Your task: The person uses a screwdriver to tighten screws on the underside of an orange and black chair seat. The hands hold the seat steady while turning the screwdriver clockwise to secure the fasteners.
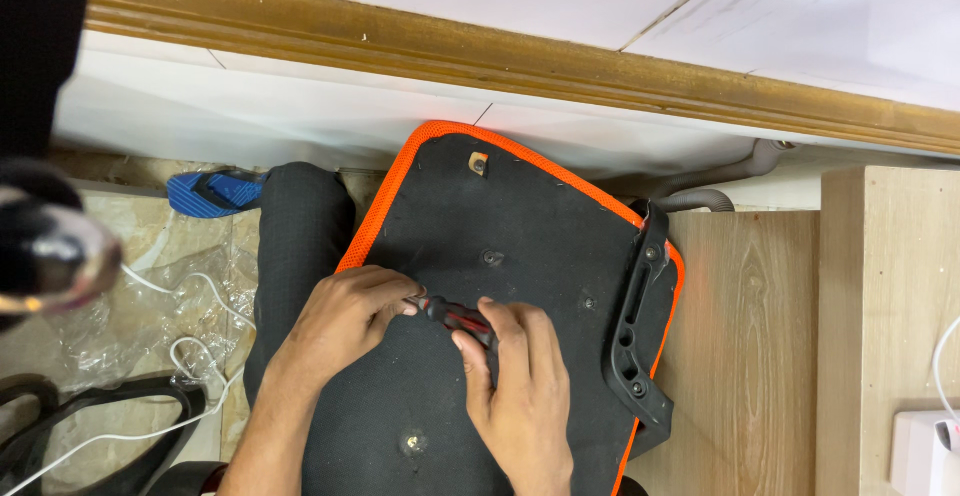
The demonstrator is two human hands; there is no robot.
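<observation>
Centrally, an upturned chair seat (520, 256) with a black underside and a bright orange mesh edge lies across the person's lap and serves as the landmark. On the middle of that underside the right hand (518, 381) is curled shut around the red-and-black handle of a screwdriver (455, 313), thumb and fingers wrapped over it. The left hand (345, 318), just left of the right one and also resting on the seat, pinches the tool's tip end between thumb and fingertips; what the tip meets is hidden under those fingers. Several bolt holes (491, 257) dot the seat bottom above and below the hands. Along the seat's right edge a black plastic armrest bracket (635, 321) is fixed. Beyond the seat's left edge, a blue sandal (212, 193) sits on the floor, with crumpled clear plastic (150, 296) and a white cable (190, 356) lower down. To the seat's right stands a pale wooden panel (745, 346), and above the seat runs a brown wooden moulding (480, 56) on the white wall.
</observation>
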